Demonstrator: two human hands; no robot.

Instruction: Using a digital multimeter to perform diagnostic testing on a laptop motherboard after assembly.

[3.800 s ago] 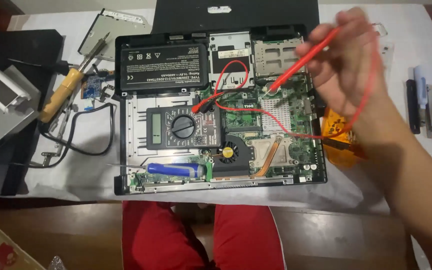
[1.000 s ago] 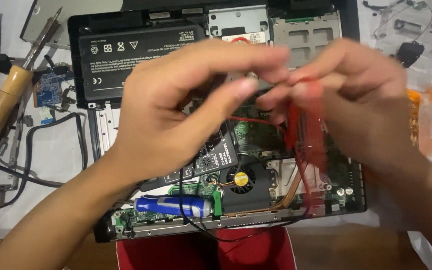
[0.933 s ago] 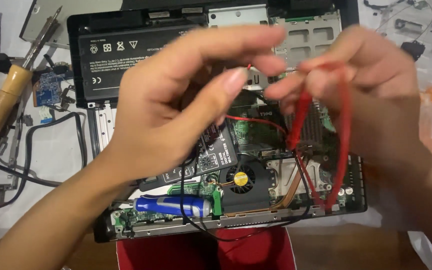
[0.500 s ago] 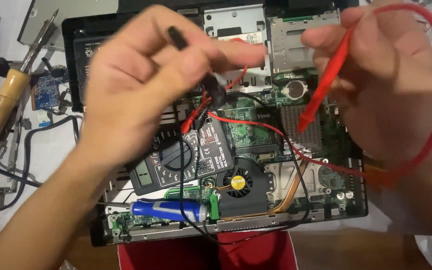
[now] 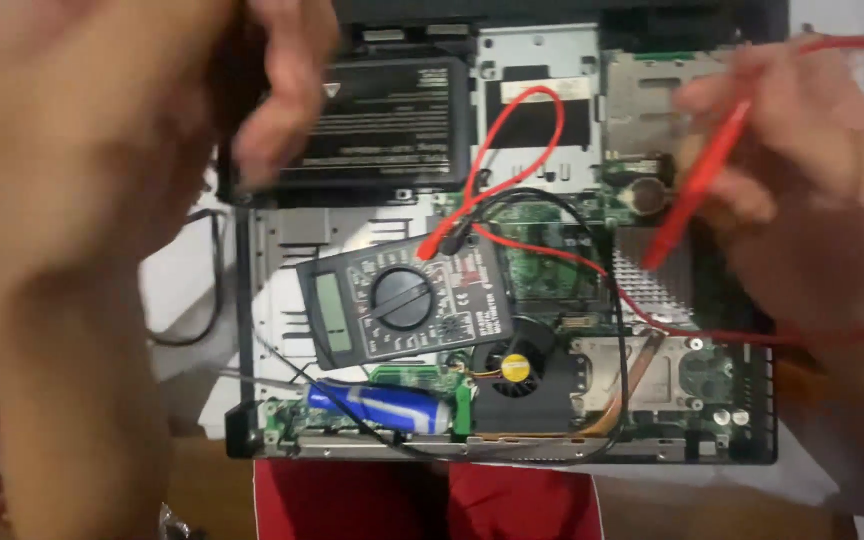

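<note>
My left hand (image 5: 92,140) is raised, close to the camera and blurred, at the upper left. Its fingers are closed on a dark shape that looks like the black probe (image 5: 230,95). My right hand (image 5: 812,190) at the right pinches the red probe (image 5: 697,185), whose tip points down at the silver finned heatsink (image 5: 652,290) of the opened laptop (image 5: 262,280). A dark grey multimeter (image 5: 402,305) with a round dial lies tilted on the laptop's middle. Its red lead (image 5: 542,130) and black lead (image 5: 620,380) loop over the board.
A black battery pack (image 5: 382,125) fills the laptop's upper left bay. A round fan with a yellow hub (image 5: 517,368) sits below the meter, and a blue and white cylinder (image 5: 382,408) lies near the front edge. Red trousers (image 5: 432,500) show below the table edge.
My hands have drawn apart. The left hand went up and to the left, uncovering the multimeter. The right hand lowered the red probe's tip toward the heatsink.
</note>
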